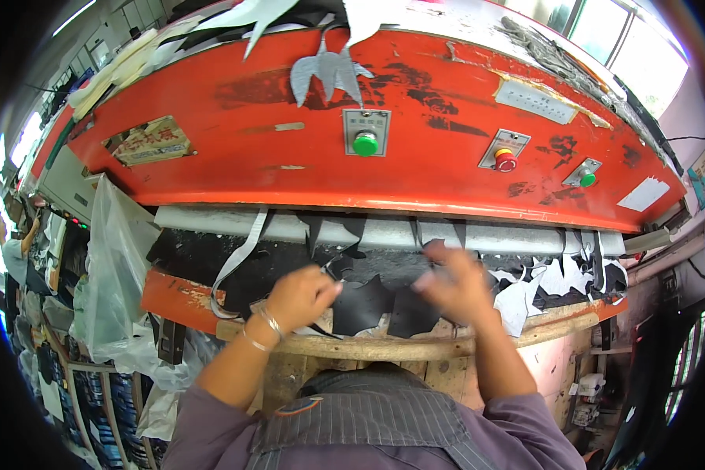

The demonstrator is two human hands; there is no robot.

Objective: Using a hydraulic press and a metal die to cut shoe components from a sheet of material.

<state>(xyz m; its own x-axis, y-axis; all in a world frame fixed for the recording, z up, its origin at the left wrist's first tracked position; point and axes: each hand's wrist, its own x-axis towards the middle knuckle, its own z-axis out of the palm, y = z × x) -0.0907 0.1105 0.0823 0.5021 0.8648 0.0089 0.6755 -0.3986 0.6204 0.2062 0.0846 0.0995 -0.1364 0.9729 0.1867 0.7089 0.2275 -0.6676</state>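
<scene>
The person's left hand (301, 298), just left of the middle of the frame, is raised over the bench (352, 348), its forearm rising from the lower left and leaning inward to the right. Its fingers are curled in and the thumb points right; whether something thin is pinched inside, I cannot tell. Two bracelets (268, 323) ring that wrist. The right hand (456, 283), right of the middle, is blurred; its forearm comes up from the lower right and tilts left, with thumb and fingers parted and pointing inward, and nothing visible in the gap, so it looks released. Between the two hands, in the centre of the frame, a black piece (362, 307) lies flat near the wooden front edge, with another dark piece (415, 313) just to its right, below the right hand. White scraps (517, 301) are heaped to the right of the right hand, and a white strip (239, 262) curves down to the left of the left hand. Behind, the red machine (235, 157) spans the upper frame, with a green button (365, 143) at its middle and a red knob (506, 161) farther right.
</scene>
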